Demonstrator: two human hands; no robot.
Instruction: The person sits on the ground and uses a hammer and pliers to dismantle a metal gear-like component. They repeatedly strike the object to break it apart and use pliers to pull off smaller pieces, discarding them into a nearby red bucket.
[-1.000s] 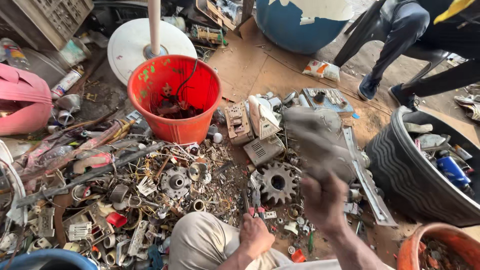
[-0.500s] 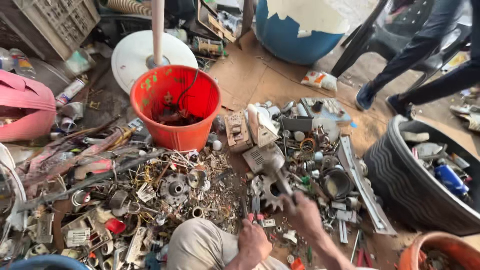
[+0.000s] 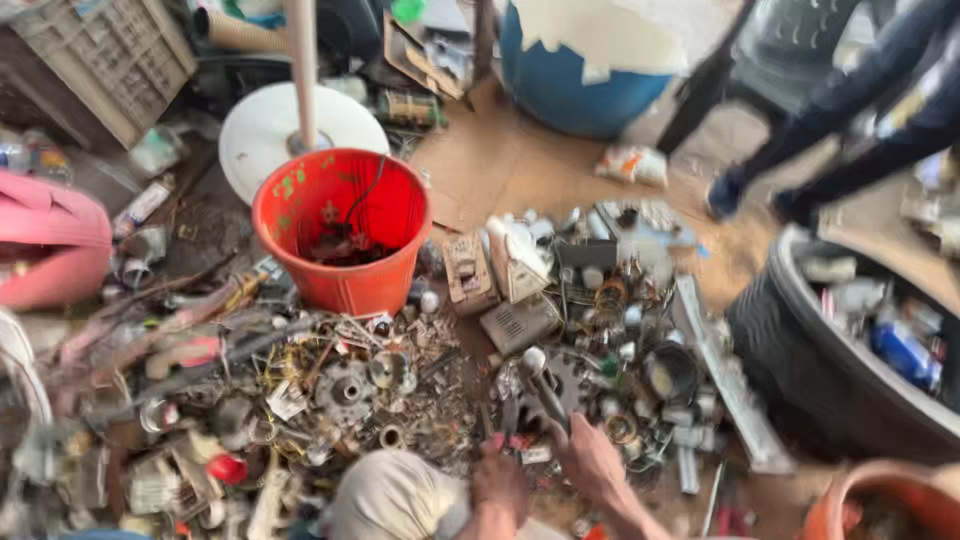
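My right hand [image 3: 592, 462] is at the bottom centre, closed around the handle of a grey metal tool [image 3: 538, 385] whose rounded head rests over a dark toothed gear [image 3: 570, 385] in the scrap pile. My left hand [image 3: 500, 484] sits just left of it, fisted around a thin dark tool [image 3: 488, 425] that points up into the pile. My knee in beige cloth [image 3: 390, 495] is beside the left hand. Motion blur softens both hands.
An orange bucket [image 3: 345, 285] with dark wires stands in the upper middle, in front of a white fan base [image 3: 262, 130]. Mixed metal scrap covers the floor. There is a black tub [image 3: 780, 340] at right, a blue barrel [image 3: 570, 90] behind, another person's legs [image 3: 850, 130] at upper right, and a pink object [image 3: 50, 240] at left.
My right hand came down from high above the pile, with the grey tool, onto the gear. The left hand stayed low at the pile. The camera view shifted slightly.
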